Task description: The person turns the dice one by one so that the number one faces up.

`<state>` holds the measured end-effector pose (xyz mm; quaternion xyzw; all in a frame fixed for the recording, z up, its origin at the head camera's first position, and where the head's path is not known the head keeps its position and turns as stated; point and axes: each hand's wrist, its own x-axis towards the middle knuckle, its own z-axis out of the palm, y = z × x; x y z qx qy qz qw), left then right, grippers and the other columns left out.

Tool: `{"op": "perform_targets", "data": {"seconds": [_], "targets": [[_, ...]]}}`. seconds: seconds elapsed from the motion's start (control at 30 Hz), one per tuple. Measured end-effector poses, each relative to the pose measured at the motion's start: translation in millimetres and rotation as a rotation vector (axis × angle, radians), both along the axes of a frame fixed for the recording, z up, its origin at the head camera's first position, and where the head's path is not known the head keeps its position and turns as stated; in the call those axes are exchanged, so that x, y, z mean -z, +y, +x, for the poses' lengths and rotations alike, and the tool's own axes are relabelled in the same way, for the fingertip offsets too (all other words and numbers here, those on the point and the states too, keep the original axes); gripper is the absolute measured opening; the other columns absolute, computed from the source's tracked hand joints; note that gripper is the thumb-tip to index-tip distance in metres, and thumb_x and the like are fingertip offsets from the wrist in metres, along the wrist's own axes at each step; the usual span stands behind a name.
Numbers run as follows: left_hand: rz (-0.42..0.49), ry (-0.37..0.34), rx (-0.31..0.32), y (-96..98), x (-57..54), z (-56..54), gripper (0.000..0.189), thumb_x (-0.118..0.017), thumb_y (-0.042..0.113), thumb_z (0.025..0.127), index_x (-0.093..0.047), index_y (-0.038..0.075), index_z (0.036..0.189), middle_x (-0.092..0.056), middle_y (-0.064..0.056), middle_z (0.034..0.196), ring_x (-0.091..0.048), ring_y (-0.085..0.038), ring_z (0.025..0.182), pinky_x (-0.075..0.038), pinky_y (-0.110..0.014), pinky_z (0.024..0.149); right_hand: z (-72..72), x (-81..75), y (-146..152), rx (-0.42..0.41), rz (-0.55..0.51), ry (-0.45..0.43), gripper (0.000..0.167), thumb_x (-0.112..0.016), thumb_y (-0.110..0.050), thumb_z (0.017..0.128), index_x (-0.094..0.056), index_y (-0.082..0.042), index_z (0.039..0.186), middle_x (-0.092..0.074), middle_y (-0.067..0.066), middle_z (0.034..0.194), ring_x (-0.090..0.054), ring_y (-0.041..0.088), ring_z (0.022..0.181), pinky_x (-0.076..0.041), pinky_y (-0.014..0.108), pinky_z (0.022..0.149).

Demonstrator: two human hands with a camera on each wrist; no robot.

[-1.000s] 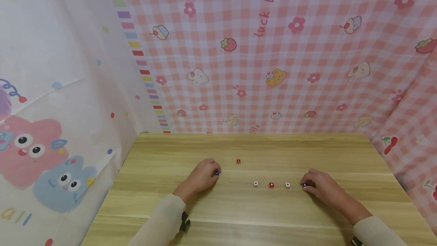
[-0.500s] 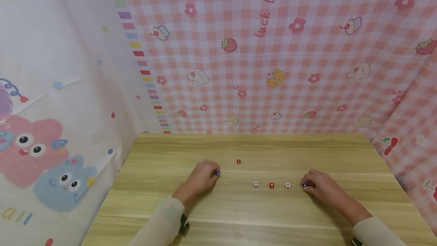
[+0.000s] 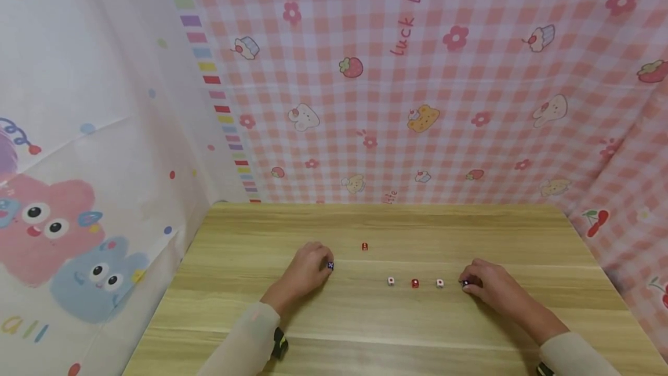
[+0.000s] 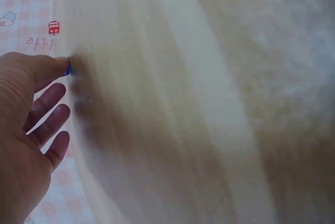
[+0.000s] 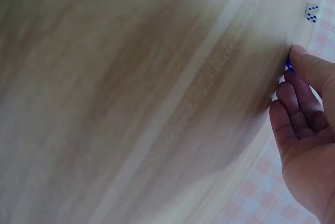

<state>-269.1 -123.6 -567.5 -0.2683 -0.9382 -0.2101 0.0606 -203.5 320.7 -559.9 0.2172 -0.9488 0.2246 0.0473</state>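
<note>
Between thumb and forefinger my left hand (image 3: pixel 308 268) pinches a dark blue die (image 3: pixel 330 266), low over the left half of the table; in the left wrist view only a sliver of that die (image 4: pixel 67 68) shows past the thumb. Over on the right, my right hand (image 3: pixel 493 284) pinches another blue die (image 3: pixel 465 284), mostly covered by the fingers. That one stands at the right end of a spaced row: a white die (image 3: pixel 391 281), a red die (image 3: pixel 414 283) and a second white die (image 3: pixel 440 283). Behind the row, nearer my left hand, lies another red die (image 3: pixel 365 246).
The wood-grain table (image 3: pixel 386 329) carries the dice. A pink checked cloth (image 3: pixel 323 91) hangs behind its back edge, and a white patterned cloth (image 3: pixel 130 161) hangs along the left side.
The blue die in my left hand has turned, showing a different face, and that hand has shifted slightly left. My right hand and the other dice have not moved.
</note>
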Motion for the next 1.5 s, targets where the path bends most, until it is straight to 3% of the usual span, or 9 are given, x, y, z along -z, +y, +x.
{"op": "perform_targets", "data": {"seconds": [0.2, 0.5, 0.87, 1.03, 1.23, 1.5], "targets": [[-0.012, -0.041, 0.017, 0.4, -2.7, -0.7, 0.014, -0.081, 0.01, 0.085, -0.073, 0.013, 0.096, -0.066, 0.003, 0.094, -0.06, -0.019, 0.094, -0.051, -0.042, 0.091, -0.2, -0.3, 0.3, -0.003, -0.006, -0.005, 0.016, -0.085, -0.008, 0.082, -0.074, -0.017, 0.089, -0.06, -0.012, 0.083, -0.054, -0.002, 0.075, -0.05, 0.025, 0.066], [-0.022, -0.028, 0.039, 1.2, -5.1, 0.7, 0.01, -0.08, 0.01, 0.087, -0.073, 0.017, 0.09, -0.067, 0.004, 0.089, -0.062, -0.019, 0.091, -0.05, -0.044, 0.086, -0.9, -0.1, 2.2, -0.003, -0.008, -0.003, 0.017, -0.084, -0.007, 0.082, -0.074, -0.018, 0.089, -0.059, -0.013, 0.083, -0.053, -0.003, 0.076, -0.05, 0.025, 0.066], [-0.077, -0.02, -0.014, 2.5, -5.8, 1.8, 0.02, -0.085, 0.025, 0.086, -0.067, 0.017, 0.082, -0.059, 0.008, 0.078, -0.051, -0.012, 0.078, -0.046, -0.035, 0.076, -0.4, 0.1, 1.9, 0.001, 0.002, 0.013, 0.017, -0.085, -0.007, 0.081, -0.074, -0.019, 0.088, -0.058, -0.013, 0.082, -0.053, -0.003, 0.075, -0.049, 0.025, 0.066], [-0.077, -0.034, -0.035, 2.3, -5.7, 2.4, 0.022, -0.087, 0.027, 0.084, -0.069, 0.015, 0.089, -0.058, 0.006, 0.083, -0.051, -0.012, 0.08, -0.048, -0.034, 0.076, -1.2, -0.3, 1.9, -0.005, 0.0, 0.005, 0.017, -0.085, -0.007, 0.082, -0.074, -0.018, 0.089, -0.058, -0.013, 0.083, -0.053, -0.003, 0.076, -0.05, 0.025, 0.066], [-0.02, -0.081, 0.021, 2.4, -6.5, 1.8, 0.017, -0.083, 0.016, 0.087, -0.07, 0.012, 0.098, -0.061, 0.003, 0.095, -0.055, -0.014, 0.089, -0.054, -0.035, 0.083, -1.7, -0.1, 3.0, -0.005, 0.006, 0.005, 0.016, -0.084, -0.008, 0.083, -0.074, -0.018, 0.089, -0.059, -0.014, 0.083, -0.053, -0.003, 0.076, -0.05, 0.025, 0.066], [-0.05, -0.073, 0.036, 2.8, -6.4, 0.9, 0.009, -0.079, 0.01, 0.088, -0.071, 0.015, 0.09, -0.059, 0.005, 0.088, -0.055, -0.013, 0.086, -0.053, -0.032, 0.08, -1.3, -1.3, 1.7, -0.014, 0.013, -0.004, 0.015, -0.085, -0.01, 0.083, -0.074, -0.019, 0.09, -0.059, -0.013, 0.083, -0.053, -0.002, 0.076, -0.049, 0.025, 0.066]]}}
